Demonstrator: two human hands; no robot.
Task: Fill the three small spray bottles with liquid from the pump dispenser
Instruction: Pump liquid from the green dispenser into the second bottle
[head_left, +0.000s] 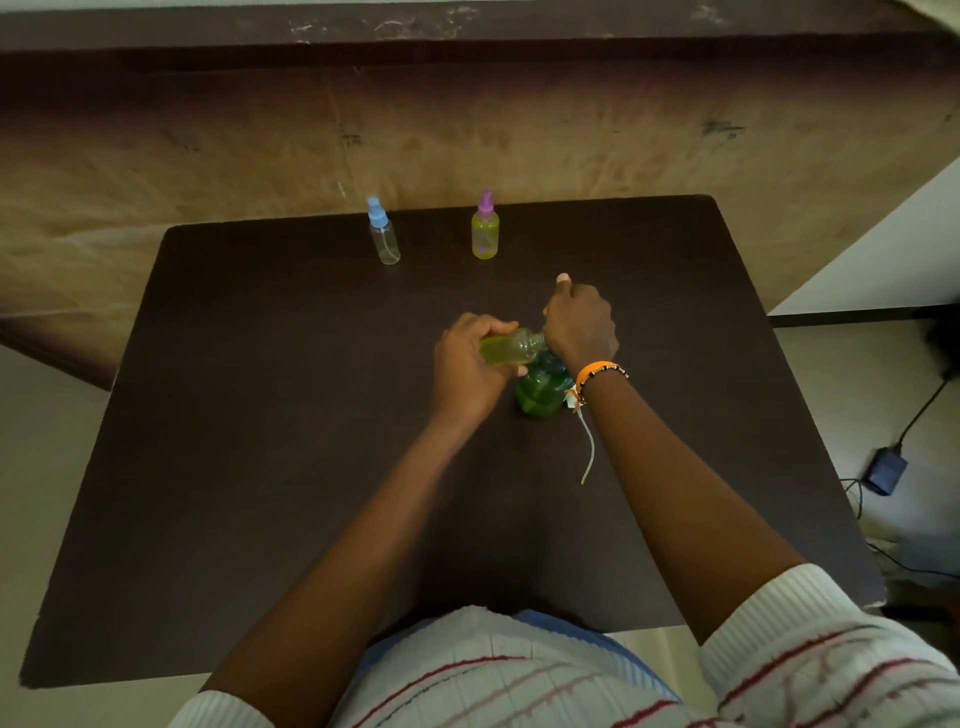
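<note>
Our left hand (467, 364) wraps the uncapped, clear plastic bottle (511, 349), tilted sideways with yellow-green liquid, at table (260, 467) centre. Our right hand (579, 325) curls over the rounded green pump dispenser (540, 389); what it holds we cannot tell. At 12 o'clock stand two capped cylindrical bottles: blue-topped empty (383, 236), purple-topped full (485, 228).

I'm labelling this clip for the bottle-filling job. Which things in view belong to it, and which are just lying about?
Part of the job:
- open bottle, tilted, gripped by the left hand
- green pump dispenser under the right hand
- blue-capped bottle, clear
- purple-capped bottle, yellow-green inside

Just lying about:
- dark adapter with its cable on the floor
</note>
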